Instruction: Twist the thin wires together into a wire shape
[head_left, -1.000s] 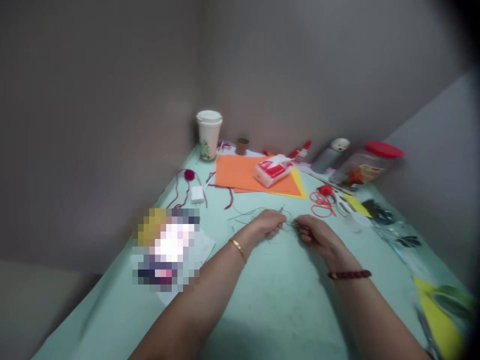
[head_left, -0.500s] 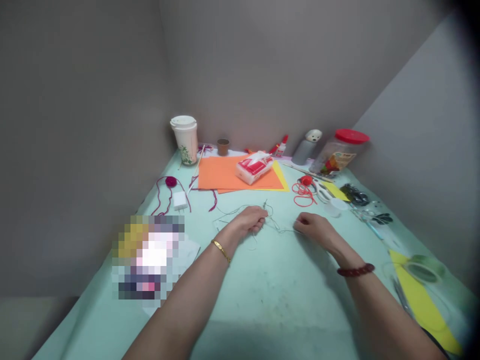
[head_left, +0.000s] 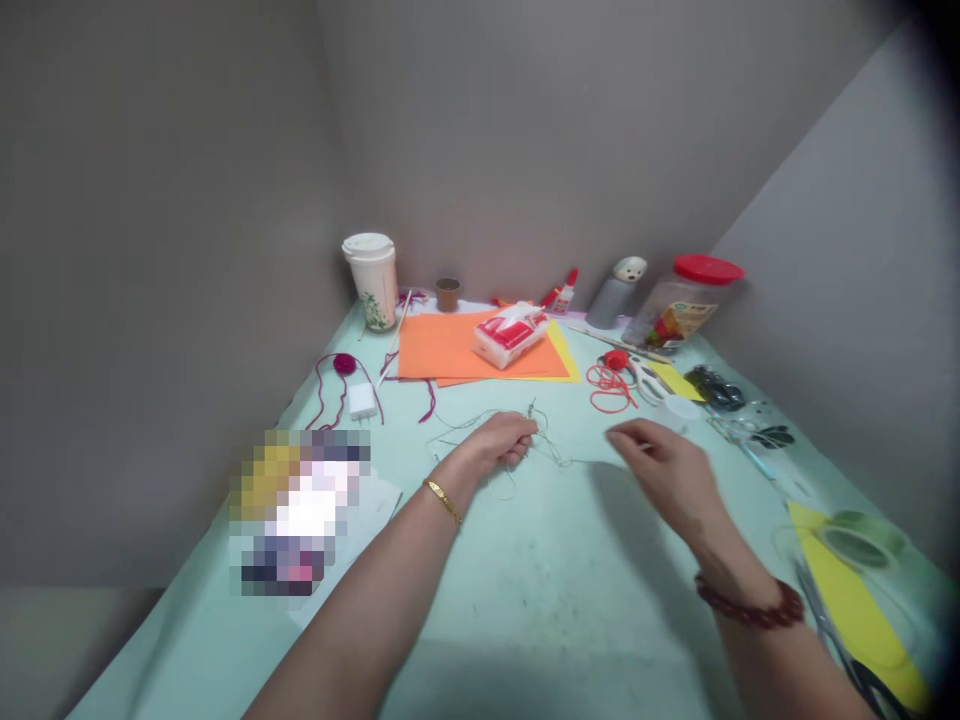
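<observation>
My left hand point(head_left: 499, 445) is closed around a bundle of thin pale wire point(head_left: 551, 450), whose loose strands spread over the mint-green table cover point(head_left: 540, 560). A gold bracelet point(head_left: 441, 500) circles that wrist. My right hand point(head_left: 660, 470) hovers above the table to the right, with its fingers near the wire's far end but apart from it. Nothing shows in that hand. A dark red beaded bracelet point(head_left: 746, 605) sits on its wrist.
Behind my hands lie orange paper point(head_left: 442, 350) under a tissue packet point(head_left: 510, 337), and a white charger point(head_left: 362, 401) beside maroon yarn point(head_left: 344, 364). Red cord point(head_left: 609, 388), scissors point(head_left: 649, 380) and a red-lidded jar point(head_left: 679, 305) stand right. Walls close the far sides.
My right hand has lifted off the table and moved right, away from the wire. My left hand stays in nearly the same place.
</observation>
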